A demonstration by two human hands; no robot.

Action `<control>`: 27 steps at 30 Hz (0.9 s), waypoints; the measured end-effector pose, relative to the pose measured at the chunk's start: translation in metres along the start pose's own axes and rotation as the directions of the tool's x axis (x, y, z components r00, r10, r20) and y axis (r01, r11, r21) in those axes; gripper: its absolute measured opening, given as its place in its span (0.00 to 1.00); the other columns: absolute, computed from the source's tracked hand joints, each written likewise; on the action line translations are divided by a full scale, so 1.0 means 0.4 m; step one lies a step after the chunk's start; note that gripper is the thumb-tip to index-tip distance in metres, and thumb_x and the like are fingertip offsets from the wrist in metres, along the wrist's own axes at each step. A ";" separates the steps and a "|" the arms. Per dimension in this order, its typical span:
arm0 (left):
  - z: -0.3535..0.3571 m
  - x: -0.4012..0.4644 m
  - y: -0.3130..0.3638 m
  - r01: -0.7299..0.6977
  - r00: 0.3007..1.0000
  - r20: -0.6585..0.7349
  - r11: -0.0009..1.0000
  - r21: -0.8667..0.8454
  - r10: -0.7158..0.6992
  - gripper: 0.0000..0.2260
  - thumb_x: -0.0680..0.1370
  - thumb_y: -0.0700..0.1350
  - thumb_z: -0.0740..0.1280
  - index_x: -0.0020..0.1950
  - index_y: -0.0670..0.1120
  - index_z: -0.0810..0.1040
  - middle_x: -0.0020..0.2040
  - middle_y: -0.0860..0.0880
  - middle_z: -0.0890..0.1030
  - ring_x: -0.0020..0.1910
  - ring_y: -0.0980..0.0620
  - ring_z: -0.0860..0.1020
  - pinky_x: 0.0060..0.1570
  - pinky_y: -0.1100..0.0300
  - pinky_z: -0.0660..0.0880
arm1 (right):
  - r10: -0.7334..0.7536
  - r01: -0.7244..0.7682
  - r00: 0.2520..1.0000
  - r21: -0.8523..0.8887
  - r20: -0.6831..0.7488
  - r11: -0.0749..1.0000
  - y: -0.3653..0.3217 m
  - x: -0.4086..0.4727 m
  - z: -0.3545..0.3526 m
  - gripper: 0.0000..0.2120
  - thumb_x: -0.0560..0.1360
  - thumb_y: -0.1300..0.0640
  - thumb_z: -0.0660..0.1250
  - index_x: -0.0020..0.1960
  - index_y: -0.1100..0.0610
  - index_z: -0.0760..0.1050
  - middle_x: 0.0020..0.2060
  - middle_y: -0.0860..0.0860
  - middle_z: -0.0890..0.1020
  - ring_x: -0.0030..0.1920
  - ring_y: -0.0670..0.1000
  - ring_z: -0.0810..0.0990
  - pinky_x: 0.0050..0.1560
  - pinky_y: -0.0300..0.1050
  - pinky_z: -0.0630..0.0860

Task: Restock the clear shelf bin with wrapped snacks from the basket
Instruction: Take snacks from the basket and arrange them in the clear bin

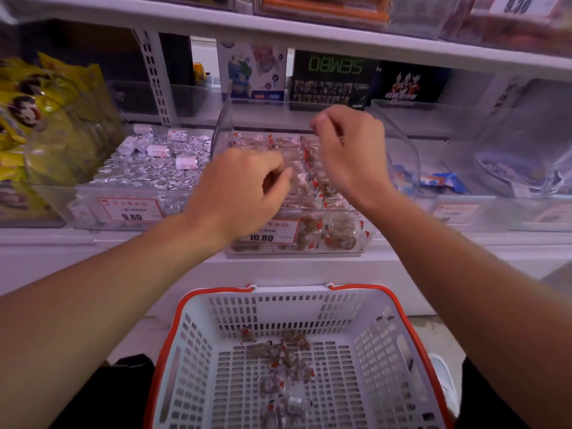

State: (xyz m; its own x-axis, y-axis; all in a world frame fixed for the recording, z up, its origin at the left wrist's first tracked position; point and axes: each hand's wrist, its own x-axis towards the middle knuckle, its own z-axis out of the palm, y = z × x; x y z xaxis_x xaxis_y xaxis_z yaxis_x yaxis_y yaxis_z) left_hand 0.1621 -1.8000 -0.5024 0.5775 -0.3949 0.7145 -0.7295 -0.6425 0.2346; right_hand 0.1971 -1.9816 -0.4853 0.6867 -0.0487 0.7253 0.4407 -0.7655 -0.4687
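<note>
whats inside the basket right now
A small scatter of wrapped snacks lies on the floor of the basket, mostly toward the middle. Its nearest end is cut off by the frame.

Shelving: white shelf boards (309, 35), one above another.
Upright: white slotted post (156, 78) at left.
Behind: toy boxes (332, 78) standing in a row.

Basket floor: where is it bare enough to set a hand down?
The basket floor is bare along the left wall and in the right rear corner. Wrapped snacks crowd its middle, running to the near edge. Both hands are above the clear bin.
</note>
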 end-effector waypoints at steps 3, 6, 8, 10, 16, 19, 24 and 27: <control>0.004 -0.069 0.002 -0.358 0.934 0.030 0.926 0.119 0.357 0.12 0.76 0.44 0.66 0.32 0.47 0.72 0.28 0.48 0.75 0.27 0.45 0.73 0.27 0.57 0.68 | -0.186 0.216 0.961 0.131 -0.206 0.968 -0.019 -0.197 -0.032 0.14 0.81 0.56 0.58 0.39 0.57 0.72 0.28 0.48 0.72 0.29 0.46 0.69 0.32 0.40 0.63; 0.071 -0.186 0.023 -0.498 0.826 0.336 0.865 0.063 0.451 0.08 0.74 0.44 0.67 0.35 0.46 0.77 0.31 0.46 0.78 0.31 0.43 0.78 0.28 0.55 0.73 | -0.155 0.151 0.987 0.114 0.030 0.982 0.019 -0.416 0.031 0.11 0.79 0.58 0.58 0.39 0.58 0.72 0.29 0.52 0.73 0.30 0.53 0.71 0.32 0.46 0.64; 0.120 -0.286 0.022 -0.408 0.632 0.746 0.908 0.092 0.208 0.09 0.77 0.48 0.62 0.44 0.48 0.79 0.40 0.47 0.83 0.41 0.43 0.82 0.37 0.53 0.77 | -0.066 0.040 0.948 0.088 0.313 0.995 0.059 -0.546 0.090 0.11 0.77 0.55 0.57 0.44 0.59 0.75 0.31 0.55 0.79 0.31 0.58 0.77 0.31 0.47 0.68; 0.155 -0.395 -0.017 -0.287 0.375 0.924 0.938 0.196 -0.078 0.11 0.79 0.52 0.60 0.55 0.51 0.79 0.53 0.48 0.83 0.52 0.44 0.81 0.48 0.51 0.77 | 0.065 -0.075 0.832 -0.004 0.551 0.997 0.119 -0.670 0.131 0.13 0.76 0.52 0.56 0.50 0.56 0.77 0.36 0.55 0.83 0.36 0.60 0.81 0.34 0.48 0.74; 0.239 -0.621 -0.149 0.206 -0.023 0.792 0.773 0.600 -0.610 0.28 0.79 0.58 0.65 0.75 0.46 0.66 0.74 0.45 0.70 0.70 0.44 0.72 0.65 0.52 0.71 | 0.565 -0.288 0.143 -0.512 0.813 0.809 0.338 -0.926 0.186 0.33 0.74 0.48 0.69 0.75 0.52 0.61 0.69 0.59 0.72 0.64 0.62 0.75 0.62 0.52 0.73; 0.336 -0.700 -0.143 0.289 0.125 0.720 0.719 0.632 -0.682 0.27 0.78 0.57 0.66 0.74 0.47 0.66 0.71 0.46 0.71 0.66 0.43 0.74 0.62 0.48 0.74 | 0.644 -0.404 0.052 -0.573 0.763 0.713 0.383 -0.992 0.224 0.54 0.65 0.47 0.79 0.79 0.50 0.49 0.77 0.57 0.56 0.72 0.64 0.65 0.69 0.56 0.68; 0.529 -0.752 -0.143 0.681 0.067 0.659 0.517 0.518 -0.749 0.36 0.75 0.52 0.73 0.77 0.46 0.59 0.76 0.44 0.60 0.66 0.39 0.72 0.63 0.46 0.74 | 0.725 -0.601 0.223 -0.494 0.651 0.628 0.379 -1.017 0.333 0.49 0.69 0.43 0.76 0.78 0.54 0.52 0.75 0.58 0.58 0.70 0.65 0.67 0.67 0.58 0.70; 0.611 -0.773 -0.162 0.878 0.038 0.630 0.327 0.350 -0.776 0.31 0.72 0.48 0.75 0.71 0.45 0.67 0.71 0.43 0.65 0.66 0.40 0.72 0.65 0.50 0.72 | 0.732 -0.560 0.308 -0.505 0.608 0.656 0.372 -1.020 0.376 0.44 0.70 0.41 0.74 0.75 0.59 0.57 0.72 0.56 0.63 0.71 0.63 0.65 0.69 0.58 0.67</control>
State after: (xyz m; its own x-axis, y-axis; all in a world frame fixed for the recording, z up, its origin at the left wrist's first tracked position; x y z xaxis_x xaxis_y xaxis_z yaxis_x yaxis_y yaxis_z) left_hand 0.1205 -1.7966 -0.8994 0.8186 0.0697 -0.5701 0.3965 -0.7868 0.4730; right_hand 0.0696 -1.9789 -0.9267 0.8855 -0.1848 -0.4263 -0.3878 -0.7993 -0.4591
